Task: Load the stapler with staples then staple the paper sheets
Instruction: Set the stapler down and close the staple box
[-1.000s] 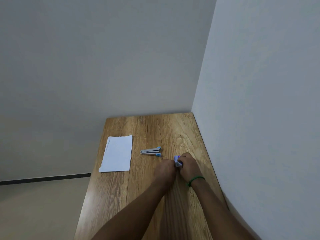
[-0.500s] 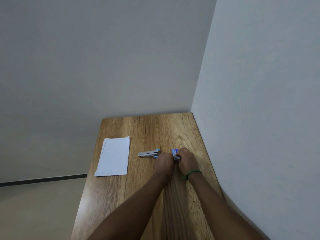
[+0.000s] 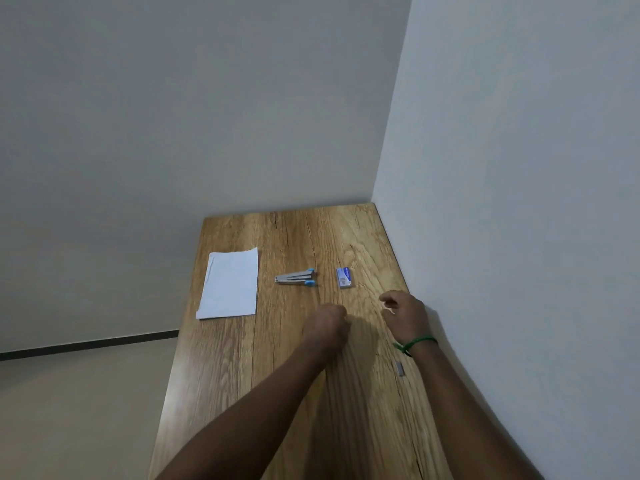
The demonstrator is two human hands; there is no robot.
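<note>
A grey stapler (image 3: 296, 277) with blue ends lies shut on the wooden table (image 3: 294, 393), its mouth pointing left. To its right lies a small blue and white staple box (image 3: 343, 277), with no hand on it. White paper sheets (image 3: 228, 284) lie in a stack at the left. A short grey strip of staples (image 3: 400, 368) rests beside my right forearm. My left hand (image 3: 327, 322) is curled into a fist just nearer than the stapler; nothing shows in it. My right hand (image 3: 403, 315), with a green wristband, hovers with loosely bent fingers nearer than the box.
The table stands in a corner: one white wall runs along its right edge, another along its far edge. Its left edge drops to a beige floor.
Both hands have let go of the staple box and drawn back toward me and apart. The box now lies on the table to the right of the stapler.
</note>
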